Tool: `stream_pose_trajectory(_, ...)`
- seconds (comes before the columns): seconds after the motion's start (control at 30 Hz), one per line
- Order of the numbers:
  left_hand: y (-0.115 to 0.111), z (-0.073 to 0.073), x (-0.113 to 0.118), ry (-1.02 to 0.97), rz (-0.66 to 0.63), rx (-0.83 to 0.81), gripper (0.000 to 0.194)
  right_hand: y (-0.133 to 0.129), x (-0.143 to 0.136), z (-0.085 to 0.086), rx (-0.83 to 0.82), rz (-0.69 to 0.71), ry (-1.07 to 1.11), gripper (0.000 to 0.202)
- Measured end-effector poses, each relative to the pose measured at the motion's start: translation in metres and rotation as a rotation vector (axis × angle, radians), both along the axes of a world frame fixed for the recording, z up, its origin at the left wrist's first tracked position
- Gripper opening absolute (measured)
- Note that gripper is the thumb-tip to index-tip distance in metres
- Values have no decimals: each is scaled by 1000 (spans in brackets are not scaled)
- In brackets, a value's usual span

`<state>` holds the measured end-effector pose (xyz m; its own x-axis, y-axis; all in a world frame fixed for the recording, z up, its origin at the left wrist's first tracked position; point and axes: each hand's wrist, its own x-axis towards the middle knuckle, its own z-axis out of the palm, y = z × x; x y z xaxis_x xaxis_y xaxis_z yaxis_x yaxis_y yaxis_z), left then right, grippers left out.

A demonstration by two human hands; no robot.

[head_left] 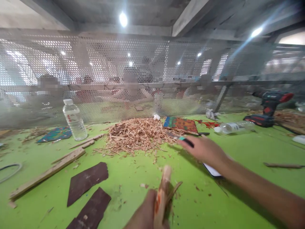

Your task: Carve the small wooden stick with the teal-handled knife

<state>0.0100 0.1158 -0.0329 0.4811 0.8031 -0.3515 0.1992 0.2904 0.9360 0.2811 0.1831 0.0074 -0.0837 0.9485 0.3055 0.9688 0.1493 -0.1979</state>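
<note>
My left hand (144, 211), low in the middle of the head view, is closed round a piece of wood (163, 187) with a whittled, pale tip pointing up. Orange-red marks show on the wood, and a curled shaving (175, 190) juts out beside it. Farther off to the right, my right hand (206, 149) grips a knife (188, 142) with a black and teal handle. Its blade points left, toward a heap of wood shavings (138, 136); motion blurs it. A phone-like flat thing (212, 170) lies partly hidden under my right forearm.
Along the back runs a perforated screen (107, 73) with people behind it. On the green table lie dark sandpaper pieces (88, 181), a wooden strip (50, 173), a painted board (182, 125) and a toppled bottle (234, 127). A water bottle (75, 122) and a cordless drill (269, 108) stand upright.
</note>
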Motion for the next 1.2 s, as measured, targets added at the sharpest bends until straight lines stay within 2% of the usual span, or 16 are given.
stream_pose_trajectory(0.03,-1,-1,-1,23,-2,18,22,4,7,2,67,-92,-9,65)
stream_pose_trajectory(0.07,-2,-2,-1,42,1,40,21,5,10,4,122,-118,4,64)
stream_pose_trajectory(0.17,-1,-1,1,39,10,94,28,-4,-4,4,30,63,64,61)
stream_pose_trajectory(0.27,3,3,5,-72,-11,17,45,-20,-30,-1,-47,236,42,59)
stream_pose_trajectory(0.37,6,4,7,-178,-21,-108,59,-28,-41,-3,-75,298,64,55)
stream_pose_trajectory(0.43,9,3,8,-218,-39,-124,63,-28,-39,-3,-74,298,85,54)
stream_pose_trajectory(0.57,12,8,10,-229,-47,-129,66,-25,-32,-4,-75,290,79,56)
stream_pose_trajectory(0.73,14,19,9,-217,24,-136,57,-26,-32,-7,-71,306,82,58)
stream_pose_trajectory(0.87,18,15,8,-299,42,-97,51,-33,-37,-7,-96,387,75,61)
stream_pose_trajectory(1.03,19,9,8,-317,-18,-59,60,-37,-43,-9,-101,515,97,60)
stream_pose_trajectory(1.2,16,20,10,-229,30,-2,63,-34,-40,-17,-33,500,67,63)
